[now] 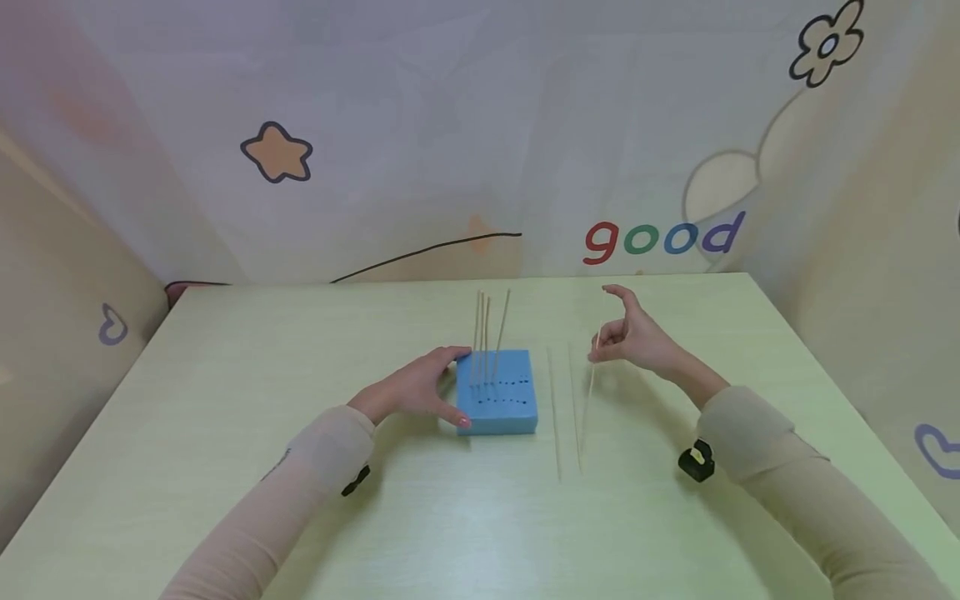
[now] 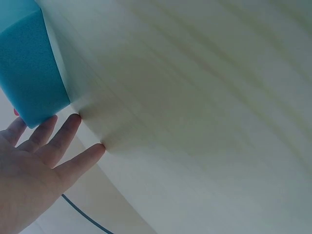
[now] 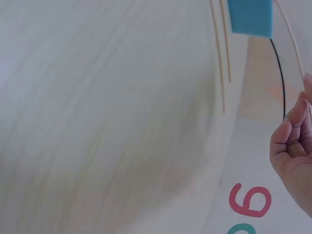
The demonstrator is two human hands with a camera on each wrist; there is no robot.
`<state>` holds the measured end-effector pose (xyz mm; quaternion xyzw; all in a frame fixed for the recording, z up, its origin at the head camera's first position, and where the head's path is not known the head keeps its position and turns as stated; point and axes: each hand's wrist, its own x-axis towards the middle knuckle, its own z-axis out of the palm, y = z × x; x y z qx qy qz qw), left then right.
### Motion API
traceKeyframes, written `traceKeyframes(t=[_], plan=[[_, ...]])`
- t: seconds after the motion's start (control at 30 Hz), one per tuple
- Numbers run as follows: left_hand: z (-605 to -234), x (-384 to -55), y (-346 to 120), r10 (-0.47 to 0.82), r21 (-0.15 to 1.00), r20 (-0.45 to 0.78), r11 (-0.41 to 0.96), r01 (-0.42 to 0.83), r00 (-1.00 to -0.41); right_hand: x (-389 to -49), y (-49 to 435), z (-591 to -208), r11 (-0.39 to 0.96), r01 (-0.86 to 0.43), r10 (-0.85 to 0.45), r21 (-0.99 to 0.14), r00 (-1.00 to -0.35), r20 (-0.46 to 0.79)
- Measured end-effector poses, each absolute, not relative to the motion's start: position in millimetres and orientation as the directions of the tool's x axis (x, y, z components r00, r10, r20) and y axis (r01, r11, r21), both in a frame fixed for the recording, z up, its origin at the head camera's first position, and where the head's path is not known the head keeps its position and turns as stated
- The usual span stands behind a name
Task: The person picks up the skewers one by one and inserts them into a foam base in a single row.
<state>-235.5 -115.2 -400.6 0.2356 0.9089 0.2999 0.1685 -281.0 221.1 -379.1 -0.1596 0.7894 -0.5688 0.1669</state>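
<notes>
A blue foam block (image 1: 498,423) with rows of small dark holes on top lies on the table. My left hand (image 1: 412,387) holds it at its left side, thumb at the front corner and a finger at the back corner. Up close in the left wrist view, fingers (image 2: 59,139) touch the block and the tabletop. Several thin wooden sticks (image 1: 487,333) stand in the block's back row, one leaning right. To the right of the block, my right hand (image 1: 633,337) pinches another thin stick (image 1: 590,392), upright and slightly tilted, its index finger raised near the top.
Two more thin sticks (image 1: 554,417) lie side by side on the pale wooden table (image 1: 225,417), between the block and my right hand. A printed cloth backdrop (image 1: 450,125) with a star and the word "good" rises behind the table's back edge.
</notes>
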Motion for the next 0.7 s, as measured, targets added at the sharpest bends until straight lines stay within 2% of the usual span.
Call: traceKeyframes(t=[0.33, 0.7], plan=[[-404, -236, -115, 0.521, 0.629, -0.156, 0.707, 0.322, -0.839, -270, 213, -367, 0.239, -0.210, -0.403, -0.948, -0.910, 0.100], [-403, -236, -115, 0.517, 0.627, -0.163, 0.712, 0.316, -0.840, -256, 203, -352, 0.258, -0.332, -0.339, -0.907, -0.911, 0.237]])
